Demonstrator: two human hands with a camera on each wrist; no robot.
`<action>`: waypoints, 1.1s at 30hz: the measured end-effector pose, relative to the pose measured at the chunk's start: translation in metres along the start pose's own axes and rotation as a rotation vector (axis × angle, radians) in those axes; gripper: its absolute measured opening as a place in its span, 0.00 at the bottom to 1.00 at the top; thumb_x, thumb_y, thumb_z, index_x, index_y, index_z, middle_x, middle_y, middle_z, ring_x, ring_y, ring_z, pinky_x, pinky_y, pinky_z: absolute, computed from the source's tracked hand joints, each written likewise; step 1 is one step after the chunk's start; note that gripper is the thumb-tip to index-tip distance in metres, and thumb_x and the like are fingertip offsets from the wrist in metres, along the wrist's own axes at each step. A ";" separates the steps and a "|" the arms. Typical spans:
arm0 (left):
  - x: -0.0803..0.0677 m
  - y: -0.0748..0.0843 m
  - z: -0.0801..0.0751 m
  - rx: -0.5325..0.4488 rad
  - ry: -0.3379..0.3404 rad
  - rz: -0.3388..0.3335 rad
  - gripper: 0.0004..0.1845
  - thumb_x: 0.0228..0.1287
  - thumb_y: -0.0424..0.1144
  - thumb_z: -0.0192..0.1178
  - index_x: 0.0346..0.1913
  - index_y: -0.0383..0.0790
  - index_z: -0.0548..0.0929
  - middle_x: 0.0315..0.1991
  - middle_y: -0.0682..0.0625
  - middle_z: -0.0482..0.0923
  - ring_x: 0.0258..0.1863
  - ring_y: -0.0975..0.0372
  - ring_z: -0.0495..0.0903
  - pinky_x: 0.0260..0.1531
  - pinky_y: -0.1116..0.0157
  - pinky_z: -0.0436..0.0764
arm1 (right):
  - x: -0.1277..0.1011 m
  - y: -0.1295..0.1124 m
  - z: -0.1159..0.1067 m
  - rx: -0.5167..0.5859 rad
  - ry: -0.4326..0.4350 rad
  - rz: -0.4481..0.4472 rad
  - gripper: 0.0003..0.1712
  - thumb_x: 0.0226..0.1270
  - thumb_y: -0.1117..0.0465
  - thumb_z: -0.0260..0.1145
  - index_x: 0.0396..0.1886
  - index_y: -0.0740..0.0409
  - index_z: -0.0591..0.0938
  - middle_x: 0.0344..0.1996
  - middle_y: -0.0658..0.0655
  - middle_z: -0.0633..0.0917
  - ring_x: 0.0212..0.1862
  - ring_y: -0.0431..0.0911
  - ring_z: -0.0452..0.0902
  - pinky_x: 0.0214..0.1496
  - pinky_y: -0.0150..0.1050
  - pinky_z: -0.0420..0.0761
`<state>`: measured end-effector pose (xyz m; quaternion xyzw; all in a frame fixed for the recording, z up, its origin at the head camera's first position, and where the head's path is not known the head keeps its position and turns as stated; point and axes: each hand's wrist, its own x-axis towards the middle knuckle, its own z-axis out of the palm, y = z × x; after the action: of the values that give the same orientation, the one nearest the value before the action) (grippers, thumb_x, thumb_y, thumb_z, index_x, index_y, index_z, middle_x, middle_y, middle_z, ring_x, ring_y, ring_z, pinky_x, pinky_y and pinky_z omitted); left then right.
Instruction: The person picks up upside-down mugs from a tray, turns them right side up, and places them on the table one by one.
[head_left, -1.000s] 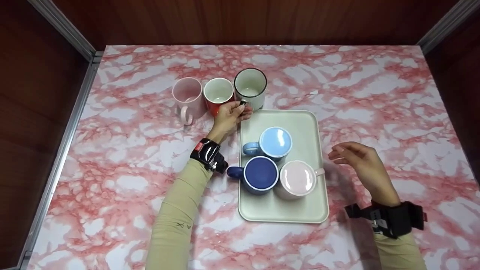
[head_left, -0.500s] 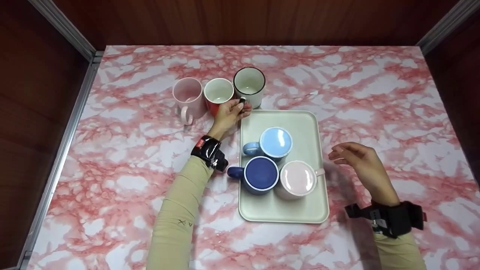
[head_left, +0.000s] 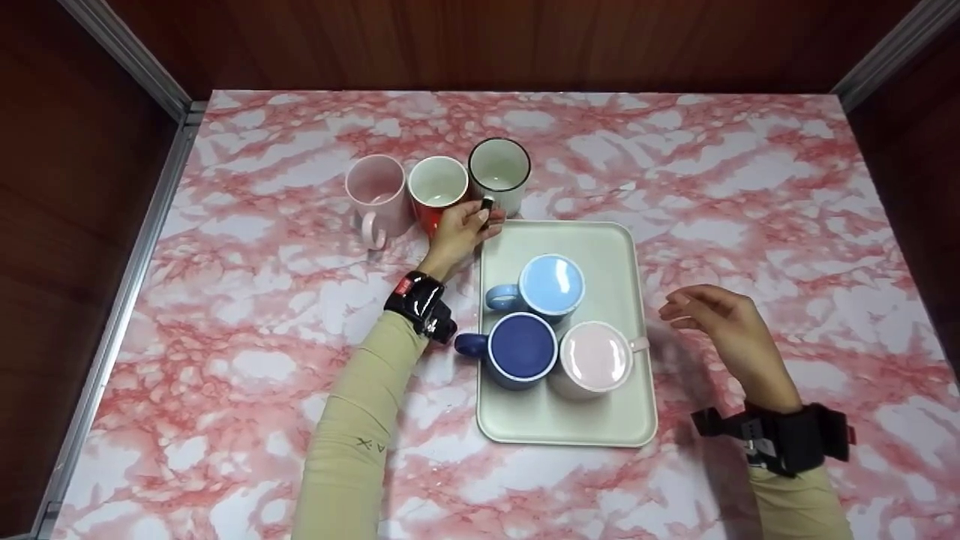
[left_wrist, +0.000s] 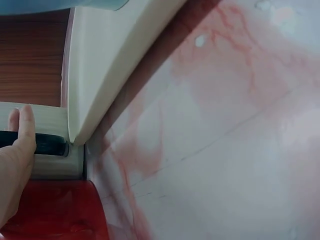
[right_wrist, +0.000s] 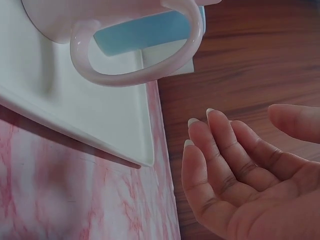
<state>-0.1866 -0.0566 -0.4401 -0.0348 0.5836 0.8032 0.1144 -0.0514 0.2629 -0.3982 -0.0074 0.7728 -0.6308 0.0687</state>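
Upper centre: left hand pinching the black-rimmed mug by its handle; sideways pull could knock red mug alongside. Right hand, right of frame, fingers loose, holds nothing.

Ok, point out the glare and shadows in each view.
Head view: bright glare on the light blue mug and pale pink mug, soft shadow beside the right hand; left wrist: dark shadow along the tray; right wrist: shadow beneath its edge.
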 end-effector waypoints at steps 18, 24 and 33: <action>-0.008 0.003 -0.001 0.167 -0.039 -0.064 0.20 0.70 0.28 0.42 0.63 0.27 0.63 0.58 0.38 0.69 0.49 0.53 0.67 0.50 0.59 0.70 | 0.001 0.002 0.000 0.059 -0.025 -0.016 0.19 0.66 0.61 0.58 0.42 0.78 0.74 0.31 0.59 0.83 0.36 0.48 0.80 0.40 0.38 0.78; -0.015 0.006 -0.003 0.348 -0.093 -0.004 0.26 0.67 0.29 0.48 0.66 0.28 0.57 0.61 0.37 0.65 0.56 0.56 0.68 0.52 0.70 0.67 | 0.001 0.002 -0.001 0.040 -0.032 -0.014 0.20 0.66 0.60 0.58 0.43 0.78 0.74 0.31 0.59 0.83 0.36 0.47 0.80 0.40 0.37 0.78; -0.028 0.008 -0.006 0.438 -0.131 0.024 0.31 0.66 0.29 0.50 0.69 0.32 0.51 0.65 0.38 0.57 0.65 0.55 0.58 0.60 0.69 0.60 | 0.002 0.005 -0.001 0.037 -0.036 0.000 0.20 0.66 0.60 0.58 0.43 0.78 0.74 0.31 0.58 0.83 0.36 0.46 0.80 0.40 0.37 0.78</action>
<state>-0.1616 -0.0685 -0.4287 0.0500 0.7357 0.6591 0.1474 -0.0532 0.2649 -0.4028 -0.0176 0.7596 -0.6449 0.0827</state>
